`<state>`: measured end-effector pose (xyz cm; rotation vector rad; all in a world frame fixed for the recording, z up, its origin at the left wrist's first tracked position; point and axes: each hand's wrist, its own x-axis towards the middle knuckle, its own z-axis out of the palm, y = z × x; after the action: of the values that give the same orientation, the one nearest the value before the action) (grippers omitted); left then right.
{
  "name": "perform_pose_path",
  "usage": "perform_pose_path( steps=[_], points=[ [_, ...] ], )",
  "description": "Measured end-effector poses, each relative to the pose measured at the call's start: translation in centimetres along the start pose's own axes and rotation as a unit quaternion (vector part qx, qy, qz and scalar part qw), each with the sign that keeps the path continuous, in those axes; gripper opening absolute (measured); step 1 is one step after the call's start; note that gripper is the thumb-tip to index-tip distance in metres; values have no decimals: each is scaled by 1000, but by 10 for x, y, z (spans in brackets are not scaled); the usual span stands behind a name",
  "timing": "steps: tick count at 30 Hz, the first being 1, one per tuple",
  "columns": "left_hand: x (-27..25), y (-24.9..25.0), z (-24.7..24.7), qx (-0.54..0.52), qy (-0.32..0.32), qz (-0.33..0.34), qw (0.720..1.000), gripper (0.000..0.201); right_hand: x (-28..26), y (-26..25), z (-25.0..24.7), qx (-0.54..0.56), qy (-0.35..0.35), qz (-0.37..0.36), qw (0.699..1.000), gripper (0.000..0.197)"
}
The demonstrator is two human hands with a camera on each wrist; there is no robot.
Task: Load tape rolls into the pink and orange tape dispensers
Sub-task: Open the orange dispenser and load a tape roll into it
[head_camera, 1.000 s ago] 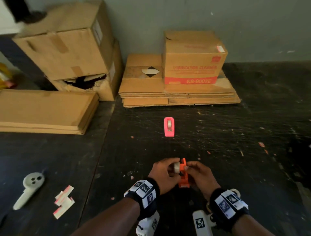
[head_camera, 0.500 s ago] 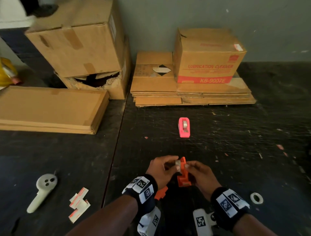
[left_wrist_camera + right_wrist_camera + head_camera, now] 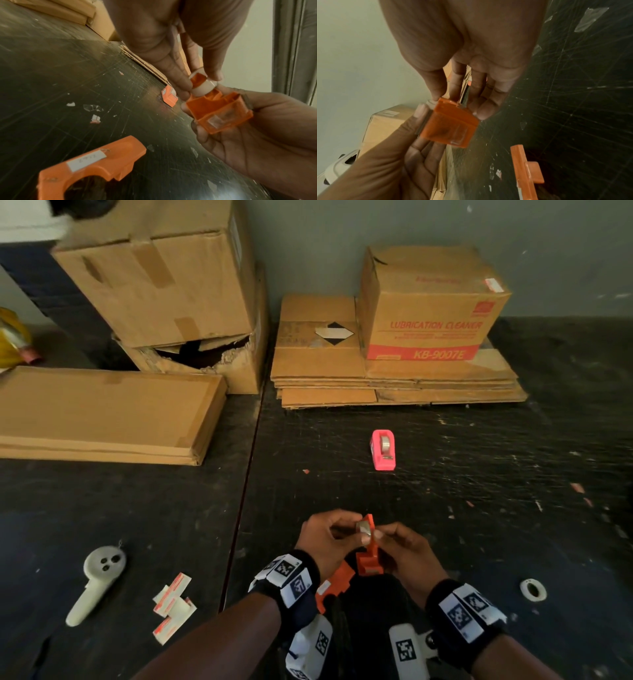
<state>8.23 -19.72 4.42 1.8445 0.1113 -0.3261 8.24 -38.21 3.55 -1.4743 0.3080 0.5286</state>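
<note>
The right hand (image 3: pixel 402 549) holds the orange tape dispenser (image 3: pixel 370 556) body above the black table (image 3: pixel 479 474), fingers curled round its sides; in the left wrist view the body (image 3: pixel 221 112) lies in that palm with its open cavity facing the other hand. The left hand (image 3: pixel 325 539) pinches a small tape roll (image 3: pixel 363 527) between thumb and fingers and has it at the upper end of the body. In the left wrist view the roll (image 3: pixel 202 88) sits on the orange hub post; whether it is fully seated I cannot tell. From the right wrist view the body (image 3: pixel 452 124) shows its flat outer side, with a left fingertip against its edge.

A separate orange dispenser half (image 3: pixel 89 162), bearing a white label with handwriting, lies flat on the table just under the left wrist; the head view shows part of it (image 3: pixel 337 583) between the 2 forearms.

The pink tape dispenser (image 3: pixel 383 450) stands farther out on the table, well apart from the hands, with a roll visible in it. A white empty tape core (image 3: pixel 532 590) lies to the right of the right wrist. To the left lie a white handheld controller (image 3: pixel 97 580) and some red-and-white paper wrappers (image 3: pixel 173 604). Cardboard boxes and flattened cardboard (image 3: pixel 394 385) line the back, 1 box printed "LUBRICATION CLEANER" (image 3: pixel 431 313).
</note>
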Motion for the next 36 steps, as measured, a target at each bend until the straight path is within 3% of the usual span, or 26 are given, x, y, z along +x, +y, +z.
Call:
perform_pose_path(
  steps=[6,10,14,17,20,23,25,27,29,32,36],
  points=[
    [5,-5,-2,-24,27,6,999,30,0,-3,6,13,-15,19,1000,17],
    [9,-6,-4,-9,-23,-7,1000,33,5,-2,7,-20,19,29,999,13],
    [8,-6,-3,4,-56,-37,998,54,5,2,4,-35,54,26,998,11],
    [7,-12,-7,101,-42,-82,991,65,6,7,-8,-34,78,47,995,8],
    [0,-30,-8,259,-95,-130,952,74,7,16,-20,-39,91,72,992,8],
    [-7,-43,3,358,-126,-111,918,57,5,23,-24,-40,101,81,991,7],
    [-7,-44,9,370,-125,-114,914,45,3,27,-24,-43,101,88,990,8],
    [-6,-43,12,371,-129,-118,912,46,1,29,-25,-44,102,97,989,9],
    [-4,-42,12,324,-113,-128,931,48,0,30,-26,-47,98,103,989,9],
    [0,-37,6,147,-49,-137,978,33,1,28,-25,-48,91,90,991,9],
    [12,-19,-7,-42,19,-128,991,27,3,19,-15,-39,88,65,993,8]
  ],
)
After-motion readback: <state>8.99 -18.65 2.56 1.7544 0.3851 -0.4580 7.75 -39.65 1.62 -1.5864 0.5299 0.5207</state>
